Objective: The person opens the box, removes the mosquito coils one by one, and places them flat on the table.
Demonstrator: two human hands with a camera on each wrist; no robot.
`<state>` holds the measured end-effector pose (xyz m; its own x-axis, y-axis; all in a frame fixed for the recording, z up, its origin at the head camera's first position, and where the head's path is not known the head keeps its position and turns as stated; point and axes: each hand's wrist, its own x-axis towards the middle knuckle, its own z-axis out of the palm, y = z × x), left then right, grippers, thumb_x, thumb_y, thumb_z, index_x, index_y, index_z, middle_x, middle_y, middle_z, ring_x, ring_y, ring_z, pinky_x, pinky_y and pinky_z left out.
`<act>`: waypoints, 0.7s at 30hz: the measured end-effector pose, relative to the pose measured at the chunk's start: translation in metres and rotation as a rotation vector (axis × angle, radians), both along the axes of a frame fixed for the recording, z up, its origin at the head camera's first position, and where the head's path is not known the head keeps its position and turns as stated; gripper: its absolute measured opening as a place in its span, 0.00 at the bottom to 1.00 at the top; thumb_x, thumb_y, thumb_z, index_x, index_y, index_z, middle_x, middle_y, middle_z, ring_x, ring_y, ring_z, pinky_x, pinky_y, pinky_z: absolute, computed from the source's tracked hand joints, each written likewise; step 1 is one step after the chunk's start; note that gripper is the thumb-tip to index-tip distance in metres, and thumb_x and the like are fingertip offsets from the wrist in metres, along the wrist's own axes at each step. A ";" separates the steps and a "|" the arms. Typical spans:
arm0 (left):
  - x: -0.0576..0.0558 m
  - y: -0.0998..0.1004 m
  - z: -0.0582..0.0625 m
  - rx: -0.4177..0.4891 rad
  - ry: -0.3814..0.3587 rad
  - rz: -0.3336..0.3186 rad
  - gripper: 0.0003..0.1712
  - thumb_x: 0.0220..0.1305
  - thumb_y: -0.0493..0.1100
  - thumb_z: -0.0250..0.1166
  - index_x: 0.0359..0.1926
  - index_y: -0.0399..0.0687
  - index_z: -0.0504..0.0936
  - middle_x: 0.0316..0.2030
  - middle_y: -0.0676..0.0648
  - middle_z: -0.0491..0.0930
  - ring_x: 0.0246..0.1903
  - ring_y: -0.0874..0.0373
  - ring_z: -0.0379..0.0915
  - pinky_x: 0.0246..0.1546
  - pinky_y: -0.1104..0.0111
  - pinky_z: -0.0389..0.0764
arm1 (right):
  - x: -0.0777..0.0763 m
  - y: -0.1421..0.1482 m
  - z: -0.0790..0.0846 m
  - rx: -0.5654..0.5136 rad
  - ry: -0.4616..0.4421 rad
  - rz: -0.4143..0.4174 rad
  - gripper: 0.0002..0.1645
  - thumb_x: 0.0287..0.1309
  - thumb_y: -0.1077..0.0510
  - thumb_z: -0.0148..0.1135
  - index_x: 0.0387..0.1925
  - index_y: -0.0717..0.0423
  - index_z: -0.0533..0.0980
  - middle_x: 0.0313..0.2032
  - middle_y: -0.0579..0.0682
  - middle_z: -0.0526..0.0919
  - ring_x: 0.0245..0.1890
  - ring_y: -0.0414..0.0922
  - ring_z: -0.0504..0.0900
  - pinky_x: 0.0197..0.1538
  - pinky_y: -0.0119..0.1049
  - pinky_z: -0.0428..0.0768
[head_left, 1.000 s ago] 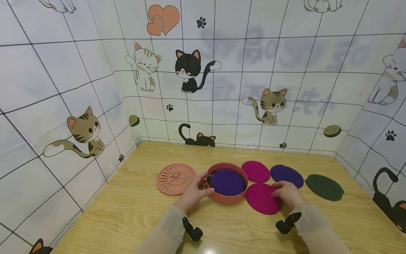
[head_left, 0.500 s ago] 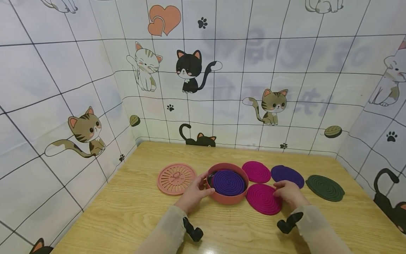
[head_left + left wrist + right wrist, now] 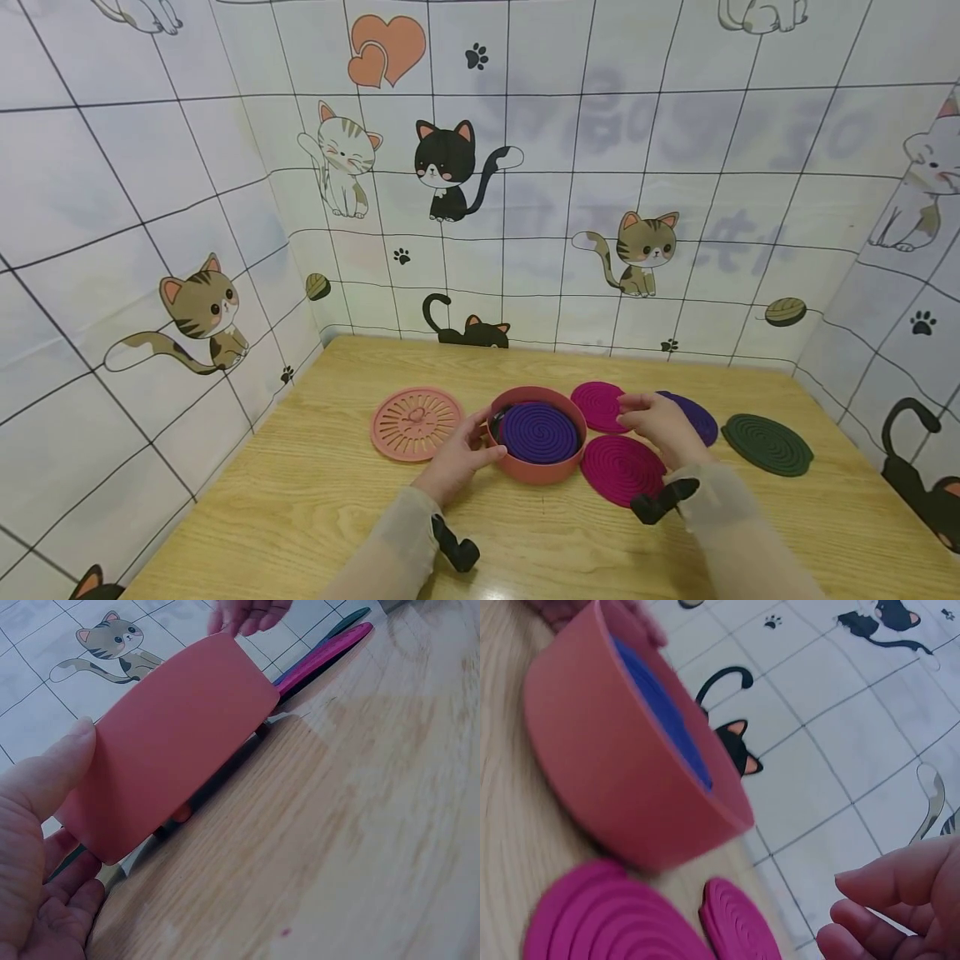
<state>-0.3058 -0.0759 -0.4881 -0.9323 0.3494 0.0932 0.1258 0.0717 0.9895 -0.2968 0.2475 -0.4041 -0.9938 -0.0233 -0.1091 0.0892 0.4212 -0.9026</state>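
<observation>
A round coral-pink holder [image 3: 537,472] stands mid-table with a purple spiral coaster [image 3: 540,432] lying inside it. My left hand [image 3: 459,457] grips its left side; in the left wrist view the thumb [image 3: 71,750] presses the wall and the fingers curl below. To the right of the holder, my right hand [image 3: 663,425] hovers above the coasters, holding nothing, its fingers loosely bent. One magenta spiral coaster [image 3: 621,471] lies just in front of that hand, and a second magenta coaster [image 3: 597,406] is behind its fingertips. The hand partly covers another purple coaster [image 3: 693,417].
At the right lies a dark green coaster [image 3: 767,443]. A coral slotted lid [image 3: 417,423] is flat on the table left of the holder. The wooden table [image 3: 285,508] meets a cat-printed, tile-patterned wall covering [image 3: 525,250] at the back and sides.
My right hand has lifted off the front magenta coaster and moved back and slightly left, over toward the rear magenta one. My left hand and the holder have stayed put.
</observation>
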 end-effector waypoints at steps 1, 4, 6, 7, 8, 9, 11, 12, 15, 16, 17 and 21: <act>0.000 0.000 0.000 0.002 -0.001 -0.002 0.45 0.59 0.48 0.70 0.73 0.53 0.58 0.65 0.45 0.67 0.62 0.49 0.65 0.58 0.58 0.72 | -0.001 -0.004 0.002 -0.012 0.007 0.006 0.30 0.64 0.62 0.55 0.65 0.70 0.61 0.63 0.68 0.65 0.61 0.61 0.66 0.63 0.56 0.66; 0.000 0.000 -0.001 -0.001 0.000 -0.003 0.45 0.59 0.48 0.70 0.73 0.54 0.58 0.65 0.46 0.67 0.62 0.50 0.64 0.59 0.58 0.71 | -0.004 -0.015 0.007 -0.056 0.023 0.008 0.30 0.64 0.62 0.55 0.65 0.69 0.62 0.62 0.68 0.66 0.61 0.60 0.67 0.62 0.55 0.67; -0.001 0.000 -0.002 -0.006 0.002 0.000 0.45 0.59 0.48 0.70 0.73 0.54 0.59 0.65 0.46 0.67 0.62 0.50 0.65 0.59 0.58 0.71 | -0.007 -0.023 0.008 -0.087 0.036 0.000 0.30 0.64 0.63 0.56 0.65 0.69 0.63 0.61 0.67 0.68 0.60 0.59 0.67 0.62 0.54 0.67; -0.002 0.000 -0.002 -0.005 0.004 0.000 0.45 0.59 0.48 0.70 0.73 0.54 0.58 0.65 0.46 0.67 0.62 0.50 0.65 0.59 0.58 0.71 | -0.009 -0.028 0.009 -0.102 0.042 -0.004 0.29 0.64 0.63 0.56 0.65 0.69 0.63 0.60 0.67 0.68 0.60 0.59 0.68 0.62 0.53 0.67; -0.002 0.000 -0.003 -0.005 0.005 0.001 0.45 0.59 0.48 0.70 0.73 0.54 0.58 0.65 0.45 0.67 0.62 0.49 0.65 0.59 0.58 0.71 | -0.010 -0.032 0.008 -0.121 0.044 -0.014 0.29 0.64 0.64 0.55 0.65 0.68 0.63 0.60 0.67 0.69 0.60 0.59 0.68 0.62 0.53 0.67; -0.002 0.000 -0.003 -0.004 0.004 0.001 0.45 0.59 0.48 0.70 0.73 0.53 0.58 0.65 0.45 0.67 0.62 0.49 0.64 0.59 0.58 0.71 | -0.011 -0.036 0.008 -0.139 0.052 -0.022 0.29 0.64 0.64 0.55 0.65 0.69 0.63 0.60 0.67 0.69 0.59 0.58 0.69 0.61 0.53 0.68; -0.003 0.000 -0.003 -0.001 0.005 0.000 0.45 0.59 0.48 0.70 0.73 0.53 0.58 0.65 0.45 0.67 0.62 0.49 0.64 0.59 0.58 0.71 | -0.012 -0.045 0.007 -0.172 0.058 -0.038 0.28 0.64 0.65 0.55 0.64 0.69 0.64 0.59 0.67 0.70 0.58 0.58 0.70 0.61 0.53 0.69; -0.003 0.000 -0.003 -0.002 0.005 -0.001 0.45 0.59 0.48 0.70 0.73 0.53 0.58 0.65 0.45 0.67 0.62 0.49 0.64 0.59 0.57 0.71 | -0.012 -0.050 0.006 -0.190 0.062 -0.044 0.28 0.64 0.65 0.55 0.64 0.69 0.64 0.59 0.68 0.70 0.58 0.58 0.70 0.61 0.53 0.69; -0.002 0.000 -0.003 -0.002 0.003 -0.003 0.44 0.60 0.47 0.70 0.73 0.53 0.58 0.65 0.45 0.67 0.63 0.49 0.63 0.61 0.56 0.69 | -0.012 -0.064 0.002 -0.240 0.068 -0.069 0.27 0.64 0.66 0.55 0.63 0.70 0.65 0.58 0.68 0.71 0.57 0.58 0.71 0.61 0.53 0.69; -0.002 0.000 -0.002 -0.004 0.005 -0.002 0.44 0.60 0.47 0.70 0.73 0.53 0.58 0.65 0.45 0.67 0.63 0.49 0.63 0.61 0.56 0.69 | -0.011 -0.068 0.001 -0.253 0.067 -0.077 0.27 0.63 0.67 0.56 0.63 0.70 0.65 0.58 0.68 0.71 0.57 0.58 0.71 0.62 0.53 0.69; -0.002 0.000 -0.002 -0.007 0.005 -0.001 0.44 0.60 0.47 0.69 0.73 0.53 0.58 0.65 0.45 0.67 0.63 0.49 0.63 0.61 0.56 0.69 | -0.011 -0.072 0.000 -0.266 0.065 -0.085 0.27 0.63 0.67 0.56 0.62 0.70 0.65 0.58 0.68 0.71 0.57 0.58 0.71 0.62 0.53 0.69; -0.001 0.001 -0.001 -0.018 0.015 0.001 0.44 0.60 0.47 0.69 0.73 0.52 0.58 0.65 0.44 0.66 0.63 0.48 0.64 0.60 0.56 0.70 | -0.009 -0.084 -0.004 -0.286 0.038 -0.107 0.28 0.63 0.66 0.57 0.63 0.68 0.64 0.59 0.67 0.70 0.59 0.59 0.69 0.64 0.53 0.66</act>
